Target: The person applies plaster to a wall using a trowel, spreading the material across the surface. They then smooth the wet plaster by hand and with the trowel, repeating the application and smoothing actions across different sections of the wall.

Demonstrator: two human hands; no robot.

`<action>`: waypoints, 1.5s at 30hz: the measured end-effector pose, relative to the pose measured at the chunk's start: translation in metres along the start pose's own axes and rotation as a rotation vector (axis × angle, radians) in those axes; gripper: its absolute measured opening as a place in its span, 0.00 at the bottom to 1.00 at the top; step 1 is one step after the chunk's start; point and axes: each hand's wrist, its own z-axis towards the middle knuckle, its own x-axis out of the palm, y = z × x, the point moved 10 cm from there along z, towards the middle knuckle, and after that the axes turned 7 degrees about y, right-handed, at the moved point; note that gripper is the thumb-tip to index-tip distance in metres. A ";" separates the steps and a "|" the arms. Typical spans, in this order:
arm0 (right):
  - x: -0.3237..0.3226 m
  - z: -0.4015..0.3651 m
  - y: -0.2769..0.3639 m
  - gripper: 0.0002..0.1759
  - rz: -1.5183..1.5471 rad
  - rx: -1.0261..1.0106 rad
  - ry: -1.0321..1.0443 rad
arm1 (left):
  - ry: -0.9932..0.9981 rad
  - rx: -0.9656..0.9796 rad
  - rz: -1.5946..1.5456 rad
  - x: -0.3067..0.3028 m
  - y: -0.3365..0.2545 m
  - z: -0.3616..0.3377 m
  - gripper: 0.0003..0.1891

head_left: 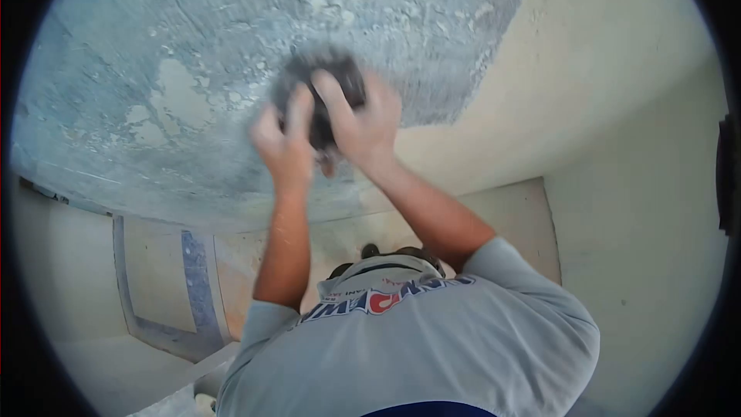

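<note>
Two hands on one thing: the left hand point(284, 143) and the right hand point(363, 127) are both clamped onto a dark grey rubbing pad point(328, 81). The pad sits flat against a rough, patchy blue-grey plaster surface point(139, 46), just right of a pale cream flaked patch point(179, 93). Left fingers are curled round the near edge and right fingers are spread over the back of it, so neither hand is open. It's all motion-blurred though, so I can't tell the exact grip. My guess is this is the scrubbing or sanding-down stage, with loads of surface not done yet. I'd say the next stroke calls for firm, even pressure from both palms, keeping the pad flat so it doesn't dig in or skid off. As for writing, the light grey T-shirt point(432, 347) has a blue and red print across the chest, upside down from this angle, and I honestly can't read it. A smooth cream wall point(625, 208) sits off to the right.
</note>
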 end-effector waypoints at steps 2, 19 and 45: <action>0.008 0.015 0.018 0.20 0.053 -0.014 0.004 | 0.011 -0.017 -0.130 0.000 -0.021 0.015 0.15; 0.032 -0.066 -0.088 0.20 0.041 0.151 0.140 | -0.087 -0.090 0.077 -0.030 0.118 -0.064 0.15; -0.255 -0.193 -0.195 0.20 -0.360 0.410 -0.121 | -0.088 0.525 0.970 0.107 0.084 -0.080 0.30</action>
